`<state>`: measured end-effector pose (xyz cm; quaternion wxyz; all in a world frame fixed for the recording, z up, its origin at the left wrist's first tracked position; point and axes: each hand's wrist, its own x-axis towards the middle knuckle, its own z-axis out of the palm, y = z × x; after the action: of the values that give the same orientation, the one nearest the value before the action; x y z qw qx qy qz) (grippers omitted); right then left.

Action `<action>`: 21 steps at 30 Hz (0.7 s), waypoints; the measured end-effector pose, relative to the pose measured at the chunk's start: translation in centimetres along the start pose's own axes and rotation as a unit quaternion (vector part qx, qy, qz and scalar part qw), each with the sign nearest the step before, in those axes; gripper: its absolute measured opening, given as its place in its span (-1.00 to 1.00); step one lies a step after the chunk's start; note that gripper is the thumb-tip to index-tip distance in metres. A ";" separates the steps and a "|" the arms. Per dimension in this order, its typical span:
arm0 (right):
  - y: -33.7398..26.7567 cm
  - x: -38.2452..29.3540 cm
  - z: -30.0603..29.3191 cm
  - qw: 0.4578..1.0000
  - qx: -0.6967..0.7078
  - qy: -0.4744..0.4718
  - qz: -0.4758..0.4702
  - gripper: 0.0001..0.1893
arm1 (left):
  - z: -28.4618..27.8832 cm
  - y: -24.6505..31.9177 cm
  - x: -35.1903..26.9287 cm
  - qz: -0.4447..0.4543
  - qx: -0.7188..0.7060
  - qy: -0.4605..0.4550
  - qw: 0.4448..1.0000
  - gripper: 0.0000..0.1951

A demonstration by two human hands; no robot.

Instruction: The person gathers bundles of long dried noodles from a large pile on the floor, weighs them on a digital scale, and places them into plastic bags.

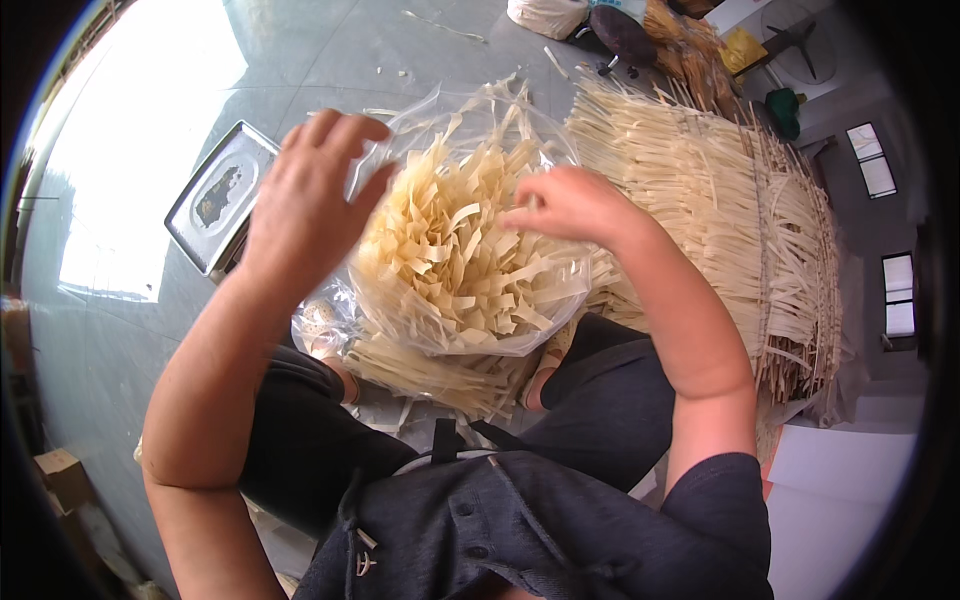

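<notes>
A clear plastic bag (551, 330) stands between my feet, its mouth spread wide. Cut pale-yellow flat strips (450, 247), perhaps dried bean-curd or plant material, fill it loosely. Above the bag's left rim, my left hand (319, 180) is raised with thumb and fingers apart and nothing visible in it. My right hand (574, 202) is over the bag's right side, slightly blurred. Its thumb and curled forefinger have a gap between them, and I see no strip held there. Longer strips (435, 375) lie in a flat bundle below the bag, partly in clear plastic.
A large stack of long pale strips (675, 180) rises at the right. Left of the bag is a metal tray (225, 195) with a dark patch. Cardboard boxes (64, 480) stand at lower left. A pedestal fan (799, 41) and a white sack (551, 15) are farther off.
</notes>
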<state>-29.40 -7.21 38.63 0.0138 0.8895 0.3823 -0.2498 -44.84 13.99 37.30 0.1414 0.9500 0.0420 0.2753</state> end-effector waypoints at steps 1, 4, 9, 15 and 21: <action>0.7 -1.8 0.3 0.999 -0.026 -0.022 -0.012 -0.65 | -0.9 2.0 -0.3 0.069 -0.043 -0.047 0.996 -0.74; 3.1 -4.0 4.8 0.987 -0.001 0.064 -0.146 -0.72 | -1.4 7.5 -3.5 0.201 -0.123 -0.224 0.946 -0.76; 2.8 -2.0 8.4 0.992 0.000 0.056 -0.115 -0.73 | 1.1 9.3 -5.6 0.263 -0.100 -0.324 0.903 -0.89; 2.0 -4.7 5.5 0.968 -0.004 0.201 -0.153 -0.69 | 1.0 8.8 -5.9 0.288 -0.154 -0.316 0.891 -0.84; 5.3 -4.5 6.8 0.997 -0.046 0.058 -0.015 -0.85 | 2.3 10.7 -5.9 0.232 -0.139 -0.380 0.885 -0.70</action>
<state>-31.32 -15.46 33.79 0.0288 0.8950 0.4069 -0.1806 -48.55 2.30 35.56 0.2090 0.9352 -0.2749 -0.0789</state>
